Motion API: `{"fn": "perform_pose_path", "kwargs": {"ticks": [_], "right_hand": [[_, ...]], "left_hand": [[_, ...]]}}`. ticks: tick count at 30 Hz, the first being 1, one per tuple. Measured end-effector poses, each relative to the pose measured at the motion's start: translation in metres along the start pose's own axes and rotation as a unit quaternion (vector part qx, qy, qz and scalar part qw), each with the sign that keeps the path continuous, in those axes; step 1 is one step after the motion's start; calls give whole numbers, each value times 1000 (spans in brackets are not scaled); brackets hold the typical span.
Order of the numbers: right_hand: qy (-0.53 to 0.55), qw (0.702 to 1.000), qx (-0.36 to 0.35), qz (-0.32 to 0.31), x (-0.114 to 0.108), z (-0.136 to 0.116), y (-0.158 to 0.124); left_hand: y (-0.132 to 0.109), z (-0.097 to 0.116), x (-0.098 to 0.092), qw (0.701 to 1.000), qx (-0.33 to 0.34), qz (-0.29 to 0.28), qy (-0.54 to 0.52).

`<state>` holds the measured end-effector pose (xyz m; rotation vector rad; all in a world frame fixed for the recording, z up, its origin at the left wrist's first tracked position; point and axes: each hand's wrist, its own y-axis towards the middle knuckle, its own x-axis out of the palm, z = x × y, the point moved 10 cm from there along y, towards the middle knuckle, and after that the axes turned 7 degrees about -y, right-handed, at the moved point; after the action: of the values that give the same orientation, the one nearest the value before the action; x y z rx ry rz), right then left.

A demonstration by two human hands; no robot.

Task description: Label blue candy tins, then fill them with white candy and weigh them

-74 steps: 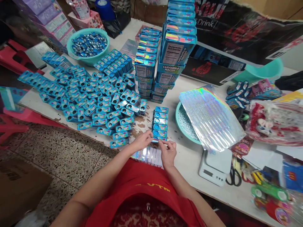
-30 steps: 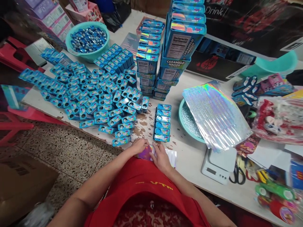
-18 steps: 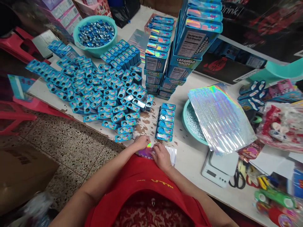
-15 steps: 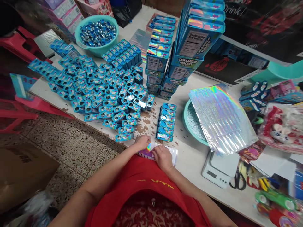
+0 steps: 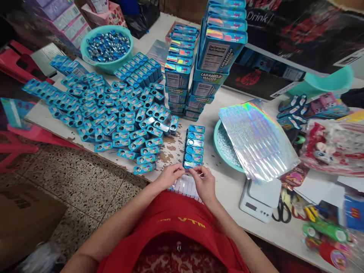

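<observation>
My left hand (image 5: 172, 175) and my right hand (image 5: 204, 182) face each other, fingertips pinched, at the near end of a short row of blue candy boxes (image 5: 194, 148). Between the fingertips stretches a narrow, shiny sticker (image 5: 187, 171), partly hidden by the fingers. It lies close to the front face of the nearest box. Below both hands, against the red apron (image 5: 173, 212), is a sheet of stickers (image 5: 184, 186) divided into narrow strips. To the left, many similar small boxes (image 5: 125, 125) stand crowded together, round windows on their tops.
Behind the row rise stacked display cartons (image 5: 210, 76). A teal basin (image 5: 106, 64) holds blue wrapped candies. On the right, shiny holographic sheets (image 5: 258, 140) overlap a teal bowl (image 5: 220, 148) of white pieces, near a scale (image 5: 260, 199) and scissors (image 5: 281, 210).
Both hands have moved forward from the sticker sheet to the nearest box of the short row, carrying the shiny sticker. More of the sheet now shows. The view has shifted slightly.
</observation>
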<state>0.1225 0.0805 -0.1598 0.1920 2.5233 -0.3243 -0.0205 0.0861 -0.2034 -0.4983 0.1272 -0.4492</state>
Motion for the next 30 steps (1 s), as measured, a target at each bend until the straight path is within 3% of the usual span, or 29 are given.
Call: {"fn": "perform_pose_path", "kwargs": {"ticks": [4, 8, 13, 17, 20, 23, 27, 30], "right_hand": [[-27, 992, 17, 119, -11, 10, 20], [-14, 985, 51, 162, -6, 26, 31], [27, 983, 72, 168, 3, 41, 35], [42, 976, 114, 181, 4, 54, 33], [43, 971, 142, 186, 2, 61, 32], [15, 978, 108, 179, 0, 54, 37], [44, 985, 105, 131, 0, 55, 46], [56, 987, 102, 113, -8, 53, 38]], "left_hand": [[31, 29, -19, 990, 54, 26, 128], [53, 38, -28, 981, 93, 32, 167], [62, 20, -20, 986, 94, 30, 132], [66, 2, -16, 991, 46, 81, 99], [69, -14, -12, 979, -36, 100, 175], [71, -25, -14, 959, -99, 102, 245], [63, -27, -25, 936, -101, 100, 324], [45, -32, -29, 922, -86, 73, 370]]}}
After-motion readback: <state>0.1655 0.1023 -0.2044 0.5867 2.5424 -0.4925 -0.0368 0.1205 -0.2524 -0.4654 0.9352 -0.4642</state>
